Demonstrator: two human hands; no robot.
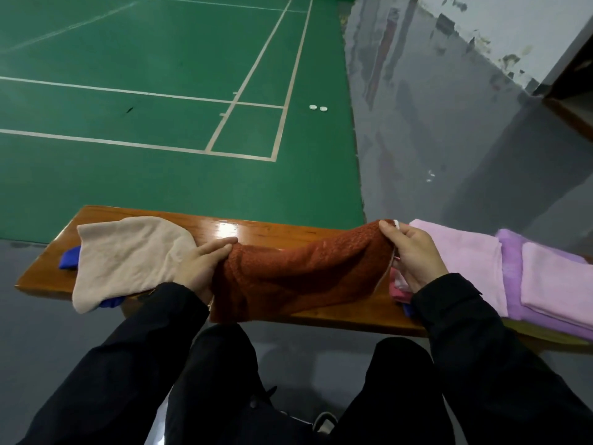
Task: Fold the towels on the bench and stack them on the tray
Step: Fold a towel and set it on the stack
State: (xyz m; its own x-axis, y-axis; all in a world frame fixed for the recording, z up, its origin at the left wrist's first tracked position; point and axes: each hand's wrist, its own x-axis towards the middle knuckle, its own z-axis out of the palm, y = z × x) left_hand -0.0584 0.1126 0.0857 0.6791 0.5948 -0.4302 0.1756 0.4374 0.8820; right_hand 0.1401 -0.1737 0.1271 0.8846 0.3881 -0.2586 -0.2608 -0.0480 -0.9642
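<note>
A person in dark sleeves stretches a rust-brown towel [298, 271] across a polished wooden counter [224, 226] beside a green sports court [160, 59].

The left hand [205, 264] clasps the towel's left end, fingers curled over bunched cloth; the right hand [414, 255] pinches the raised right corner between thumb and fingers, where a small white tag [396, 223] shows, too small to read; a beige cloth [131, 258] lies at the counter's left end over something blue [69, 258]; folded pink towels [465, 261] and a lilac towel [513, 268] are stacked at the right end, the tray possibly hidden beneath them; a pink item [399, 290] peeks out below the right wrist; two white discs [317, 107] sit on the court near its painted lines; no lettering is legible anywhere.
</note>
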